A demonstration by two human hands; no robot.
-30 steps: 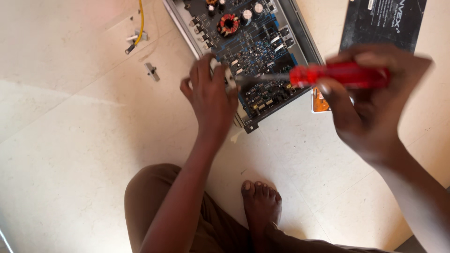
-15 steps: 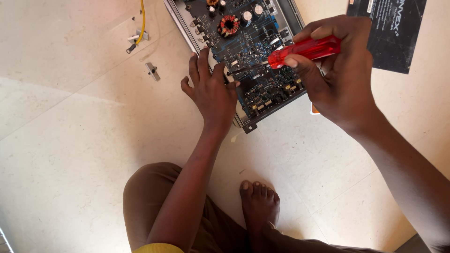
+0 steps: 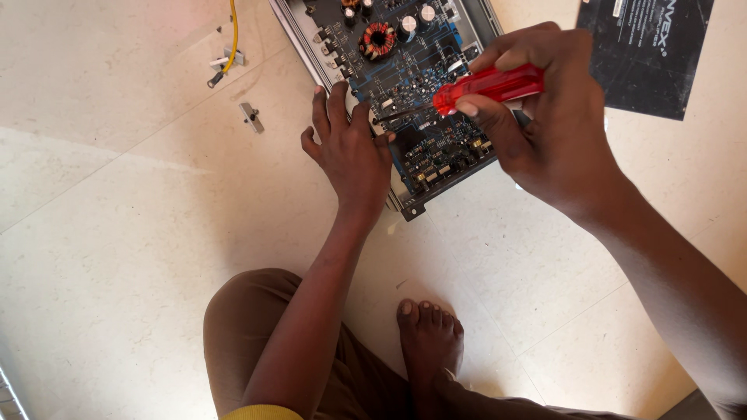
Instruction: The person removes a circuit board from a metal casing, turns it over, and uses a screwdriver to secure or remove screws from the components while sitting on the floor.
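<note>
A home floor used as a makeshift repair spot: pale floor tiles (image 3: 117,257) fill the frame, bare foot (image 3: 429,342) at the bottom centre.

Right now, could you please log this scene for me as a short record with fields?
setting: pale tiled floor, person seated, bare foot in view
left hand: flat on the near edge of an open circuit board in a metal chassis
right hand: grips a red-handled screwdriver, its shaft pointing toward the board near the left fingertips
board parts: copper coil, capacitors
nearby: yellow wire, small metal bracket, dark panel at upper right
</note>
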